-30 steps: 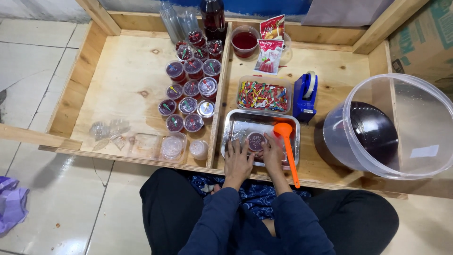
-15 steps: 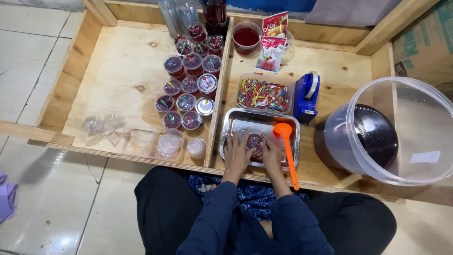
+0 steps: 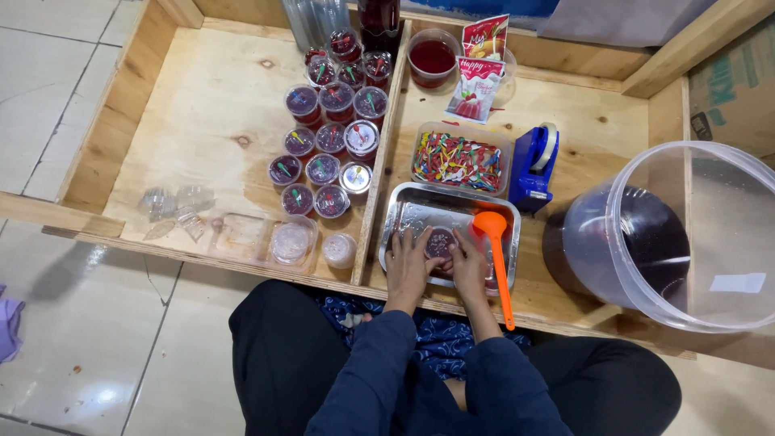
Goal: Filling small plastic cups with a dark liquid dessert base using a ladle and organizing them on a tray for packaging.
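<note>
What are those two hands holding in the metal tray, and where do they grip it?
A small round cup of dark red filling, held at its rim between the fingertips of the left hand and right hand, inside the metal tray.

Left hand (image 3: 406,266) and right hand (image 3: 469,264) both grip a small cup (image 3: 441,241) in the metal tray (image 3: 420,211).

Wooden tray-table (image 3: 202,113) with sealed cups (image 3: 323,137), metal tray (image 3: 420,211), tape dispenser (image 3: 534,165).

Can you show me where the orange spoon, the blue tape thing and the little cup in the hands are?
orange spoon (image 3: 489,224), head view, on its bowl.
blue tape dispenser (image 3: 529,172), head view, on its body.
small cup (image 3: 441,241), head view, on its top.
</note>
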